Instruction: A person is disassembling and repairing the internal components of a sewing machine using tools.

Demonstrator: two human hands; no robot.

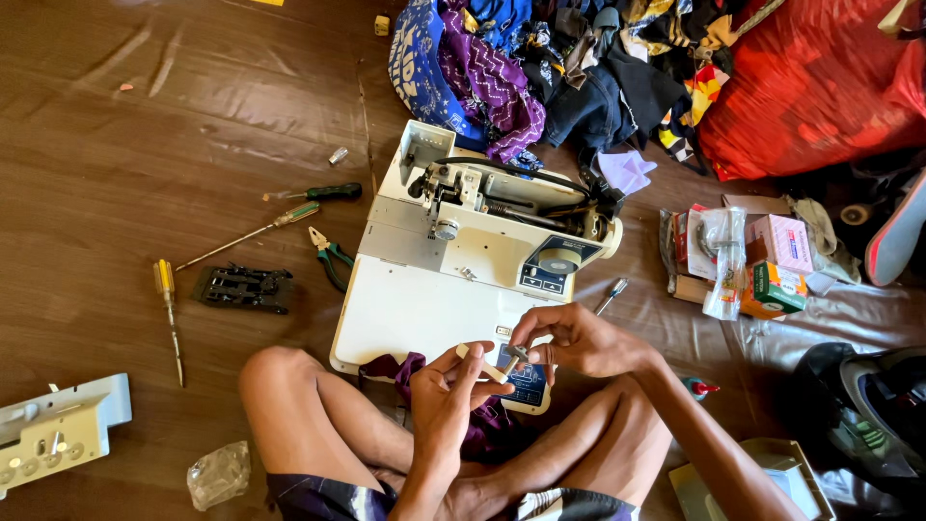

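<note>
1. Dark brown wood-pattern vinyl floor (145,125): you sit cross-legged on it, with tools and parts scattered all around.
2. Red fabric bundle (820,77) and heap of mixed dark and patterned clothes (559,68): far side, behind the machine.
3. White sewing machine with its covers off (473,241): lies on its side just in front of your knees, mechanism exposed.
4. Pale grey plastic cover panel (53,429): near left, well apart from the machine.
5. Small cardboard boxes, pink and green, with a clear plastic bag (748,260): right of the machine.
6. Black metal bracket part (241,287), green-handled pliers (331,256), three screwdrivers (dark green handle (323,193), pale green handle (256,232), yellow handle (166,289)): left of the machine.
7. Your left hand (449,400): thumb and fingers pinch a slim cream-coloured stick-shaped piece (479,364), held above the machine's near edge.
8. Your right hand (579,340): fingertips pressed together around a small dark metal fitting (517,355), which touches the cream piece's end.
9. Risk, as judged: the fitting is tiny and held over your lap and purple cloth (405,371); a slipped pinch could drop it into the folds or the open mechanism. Loose tools beside your left knee could be knocked.
</note>
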